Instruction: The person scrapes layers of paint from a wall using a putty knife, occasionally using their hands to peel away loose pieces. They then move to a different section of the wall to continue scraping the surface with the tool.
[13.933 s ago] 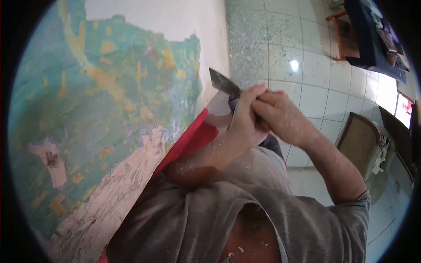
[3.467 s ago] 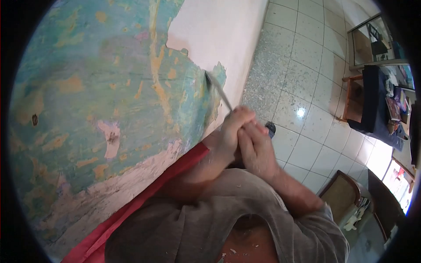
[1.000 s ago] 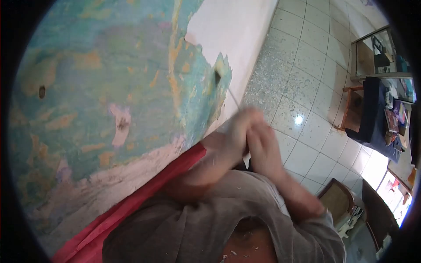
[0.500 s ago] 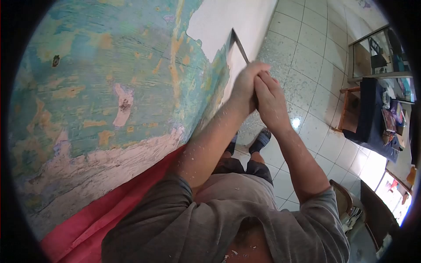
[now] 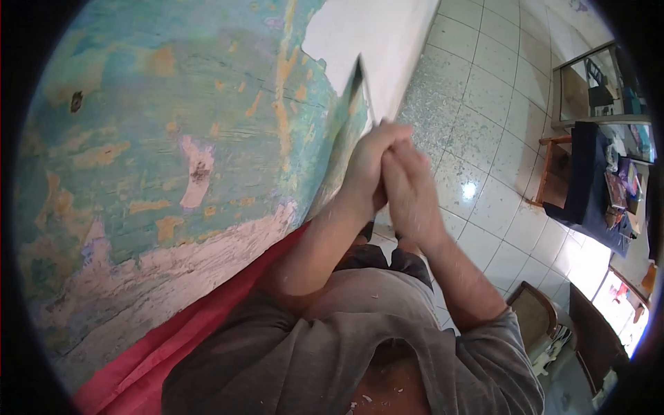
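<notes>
Both my hands are clasped together around the handle of a scraper (image 5: 364,90), whose thin metal blade points away from me. The blade's edge lies against the wall (image 5: 228,104) where the green paint ends and bare white begins. My left hand (image 5: 368,155) is closed on the wall side. Pressed against it, my right hand (image 5: 409,183) is wrapped round the same grip. The fingers hide most of the handle. Pale flecks dot my forearms.
Paint chips are scattered over the tiled floor (image 5: 432,121). Red cloth (image 5: 159,353) runs along the wall's base. To the right are a dark-covered table (image 5: 581,187) with items on it, a glass-fronted cabinet (image 5: 602,83) and a chair (image 5: 536,311).
My hands and the scraper have moved back toward my body and slightly left along the wall. Both hands keep their hold, and the blade now looks narrower.
</notes>
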A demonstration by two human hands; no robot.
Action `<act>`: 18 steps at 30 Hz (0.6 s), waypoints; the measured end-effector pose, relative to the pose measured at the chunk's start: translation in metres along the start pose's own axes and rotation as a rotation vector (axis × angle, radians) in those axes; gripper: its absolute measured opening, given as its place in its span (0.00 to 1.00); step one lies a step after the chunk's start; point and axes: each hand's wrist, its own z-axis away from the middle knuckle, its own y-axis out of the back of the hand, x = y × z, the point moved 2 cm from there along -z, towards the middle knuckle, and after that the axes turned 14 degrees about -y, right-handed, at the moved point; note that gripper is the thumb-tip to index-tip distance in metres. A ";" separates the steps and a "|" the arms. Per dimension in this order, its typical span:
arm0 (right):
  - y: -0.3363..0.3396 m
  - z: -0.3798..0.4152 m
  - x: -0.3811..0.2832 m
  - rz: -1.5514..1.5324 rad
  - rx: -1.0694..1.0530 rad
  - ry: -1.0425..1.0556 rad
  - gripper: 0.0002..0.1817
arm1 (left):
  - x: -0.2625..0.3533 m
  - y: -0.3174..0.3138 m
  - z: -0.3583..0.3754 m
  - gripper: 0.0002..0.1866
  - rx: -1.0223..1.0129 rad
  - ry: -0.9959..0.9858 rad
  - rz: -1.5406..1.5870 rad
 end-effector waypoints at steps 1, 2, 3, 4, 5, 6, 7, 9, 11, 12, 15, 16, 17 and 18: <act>0.003 -0.002 0.000 0.003 0.000 0.008 0.12 | -0.001 -0.002 -0.002 0.11 -0.004 -0.008 0.001; 0.011 -0.002 0.002 -0.017 0.022 0.053 0.11 | -0.008 -0.006 -0.006 0.11 -0.022 0.023 0.020; 0.015 -0.003 0.005 -0.039 0.044 0.094 0.10 | -0.015 -0.007 -0.009 0.11 -0.038 0.059 0.039; 0.011 0.010 0.012 -0.039 0.045 0.092 0.10 | -0.032 0.006 0.000 0.11 -0.037 0.061 0.039; 0.006 0.037 0.020 0.031 0.131 0.236 0.10 | -0.056 0.030 0.019 0.11 -0.135 -0.137 -0.148; 0.003 0.051 0.024 0.104 0.215 0.380 0.11 | -0.067 0.041 0.029 0.11 -0.231 -0.335 -0.334; 0.006 0.046 0.020 0.107 0.213 0.378 0.11 | -0.052 0.028 0.027 0.11 -0.229 -0.334 -0.330; 0.006 0.036 0.017 0.096 0.003 0.097 0.13 | -0.030 0.013 0.028 0.11 0.043 0.006 0.059; 0.012 0.017 0.019 0.044 0.000 0.098 0.14 | -0.032 0.006 0.007 0.11 0.033 0.033 0.082; 0.016 0.016 0.022 -0.015 0.005 0.073 0.15 | -0.036 0.003 0.005 0.10 0.029 0.088 0.105; 0.012 0.037 0.027 0.015 0.101 0.153 0.16 | -0.043 0.001 0.034 0.11 -0.021 0.035 0.027; 0.008 0.049 0.031 0.148 0.199 0.338 0.15 | -0.041 0.004 0.040 0.11 -0.038 -0.002 -0.017; 0.005 0.054 0.036 0.140 0.152 0.295 0.18 | -0.040 0.011 0.040 0.11 -0.054 0.035 -0.077; 0.009 0.036 0.023 0.134 0.149 0.298 0.18 | -0.031 0.007 0.024 0.11 -0.051 0.032 -0.083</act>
